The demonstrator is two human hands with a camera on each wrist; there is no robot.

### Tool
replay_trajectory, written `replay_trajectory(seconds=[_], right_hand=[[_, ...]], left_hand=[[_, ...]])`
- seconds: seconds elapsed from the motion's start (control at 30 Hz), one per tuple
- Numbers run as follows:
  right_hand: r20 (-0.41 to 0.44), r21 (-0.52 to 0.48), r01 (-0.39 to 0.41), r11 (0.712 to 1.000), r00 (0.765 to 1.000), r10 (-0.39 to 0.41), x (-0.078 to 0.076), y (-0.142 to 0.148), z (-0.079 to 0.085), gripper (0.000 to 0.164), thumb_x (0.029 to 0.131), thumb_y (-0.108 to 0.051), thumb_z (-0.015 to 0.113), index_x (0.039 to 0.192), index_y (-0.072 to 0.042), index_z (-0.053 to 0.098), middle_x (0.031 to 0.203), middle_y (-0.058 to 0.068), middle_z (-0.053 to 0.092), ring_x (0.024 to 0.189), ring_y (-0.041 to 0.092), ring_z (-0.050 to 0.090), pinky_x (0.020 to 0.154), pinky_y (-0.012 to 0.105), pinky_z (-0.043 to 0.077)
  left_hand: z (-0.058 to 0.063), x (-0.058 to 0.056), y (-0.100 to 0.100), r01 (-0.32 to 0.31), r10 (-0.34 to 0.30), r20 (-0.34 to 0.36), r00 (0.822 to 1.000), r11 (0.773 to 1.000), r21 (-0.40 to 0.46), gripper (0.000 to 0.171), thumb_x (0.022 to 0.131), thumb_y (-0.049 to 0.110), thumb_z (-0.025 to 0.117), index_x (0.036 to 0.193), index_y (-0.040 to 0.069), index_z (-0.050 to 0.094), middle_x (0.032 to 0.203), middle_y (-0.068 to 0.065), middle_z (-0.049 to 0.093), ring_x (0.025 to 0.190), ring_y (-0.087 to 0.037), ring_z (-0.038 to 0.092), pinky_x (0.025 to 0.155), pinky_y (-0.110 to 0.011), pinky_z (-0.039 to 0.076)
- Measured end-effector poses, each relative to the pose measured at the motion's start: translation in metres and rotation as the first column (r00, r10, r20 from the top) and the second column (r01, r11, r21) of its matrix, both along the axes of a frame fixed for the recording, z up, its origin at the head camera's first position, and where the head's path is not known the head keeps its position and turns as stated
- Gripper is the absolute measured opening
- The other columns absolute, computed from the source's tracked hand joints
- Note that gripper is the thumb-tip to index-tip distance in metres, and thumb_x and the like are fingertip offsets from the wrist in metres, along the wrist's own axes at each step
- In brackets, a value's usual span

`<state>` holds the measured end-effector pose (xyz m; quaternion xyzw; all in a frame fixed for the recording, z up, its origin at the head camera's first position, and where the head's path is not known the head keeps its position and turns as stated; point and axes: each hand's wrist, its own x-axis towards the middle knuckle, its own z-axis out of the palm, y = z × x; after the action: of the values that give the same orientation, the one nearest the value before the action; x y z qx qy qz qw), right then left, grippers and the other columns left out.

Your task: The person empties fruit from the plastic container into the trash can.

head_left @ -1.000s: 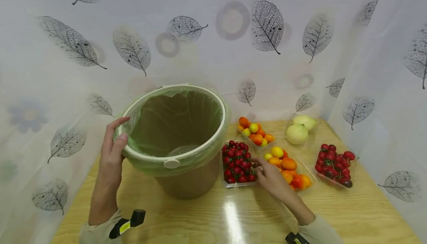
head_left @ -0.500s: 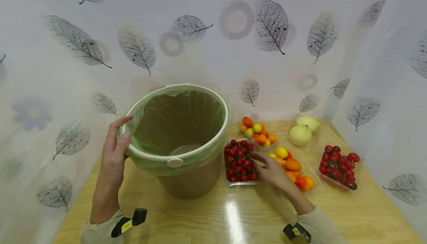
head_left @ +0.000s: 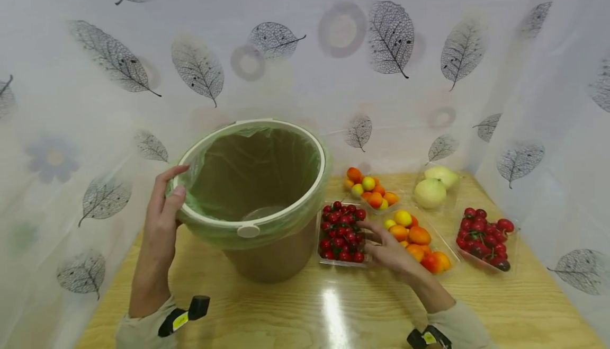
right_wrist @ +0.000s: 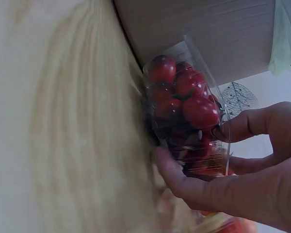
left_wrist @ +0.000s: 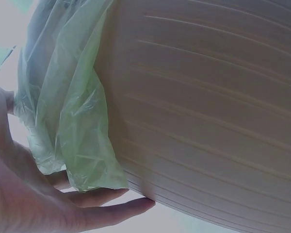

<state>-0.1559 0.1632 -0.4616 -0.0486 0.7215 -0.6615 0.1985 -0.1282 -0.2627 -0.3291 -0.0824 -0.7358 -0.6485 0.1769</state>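
Note:
My left hand grips the left rim of a brown trash bin lined with a thin green bag. In the left wrist view, its fingers reach round the bag's edge against the ribbed wall. Right of the bin, a clear plastic box of small round red fruit, like cherry tomatoes with green bits, sits on the table. My right hand holds this box by its right side. In the right wrist view, the thumb lies low along the side and a finger hooks at the upper edge.
Right of the hand stand clear boxes of orange and yellow fruit, more orange fruit behind, two pale green round fruits and another box of red fruit. A leaf-patterned curtain closes off the wooden table.
My right hand has shifted slightly and settled on the side of the red fruit box, which sits a little further left than half a second ago. The left hand stays on the bin rim.

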Motion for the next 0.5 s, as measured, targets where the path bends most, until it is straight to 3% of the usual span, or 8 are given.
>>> replay_trajectory(seconds=[0.17,0.3,0.4,0.5], right_hand=[[0.05,-0.085,0.02,0.996,0.999,-0.016,0.003,-0.004,-0.006,0.066,0.1,0.005,0.05,0.161,-0.008,0.028,0.161,0.03,0.024,0.129,0.043,0.05,0.082,0.052,0.058],[0.062,-0.145,0.008,0.989,0.998,0.001,0.003,-0.004,-0.01,0.065,0.101,0.003,0.05,0.16,-0.005,0.027,0.161,0.03,0.023,0.123,0.034,0.052,0.085,0.047,0.057],[0.054,-0.136,0.027,0.99,0.998,-0.02,0.003,-0.005,-0.013,0.063,0.099,0.004,0.052,0.157,0.002,0.029,0.158,0.032,0.027,0.114,0.025,0.055,0.087,0.041,0.056],[0.013,-0.087,0.055,0.995,0.998,-0.054,0.004,-0.008,-0.016,0.062,0.098,0.006,0.053,0.156,0.004,0.033,0.157,0.032,0.032,0.113,0.027,0.059,0.086,0.037,0.057]], left_hand=[[-0.002,0.002,-0.005,0.0,0.0,-0.013,1.0,0.999,0.035,0.043,0.11,0.025,0.04,0.151,0.012,0.045,0.133,-0.018,0.044,0.094,-0.022,0.062,0.073,-0.022,0.054],[-0.002,0.002,-0.005,0.004,-0.003,-0.025,1.0,0.999,0.045,0.043,0.111,0.025,0.039,0.151,0.011,0.045,0.129,-0.022,0.045,0.09,-0.019,0.064,0.072,-0.023,0.054],[-0.002,0.002,-0.005,0.006,-0.005,-0.027,1.0,0.999,0.043,0.043,0.11,0.024,0.039,0.151,0.011,0.045,0.132,-0.02,0.044,0.092,-0.018,0.064,0.072,-0.023,0.054],[-0.001,0.002,-0.004,0.001,0.0,-0.026,1.0,0.999,0.035,0.043,0.11,0.024,0.039,0.151,0.012,0.045,0.136,-0.016,0.042,0.094,-0.02,0.063,0.073,-0.022,0.054]])
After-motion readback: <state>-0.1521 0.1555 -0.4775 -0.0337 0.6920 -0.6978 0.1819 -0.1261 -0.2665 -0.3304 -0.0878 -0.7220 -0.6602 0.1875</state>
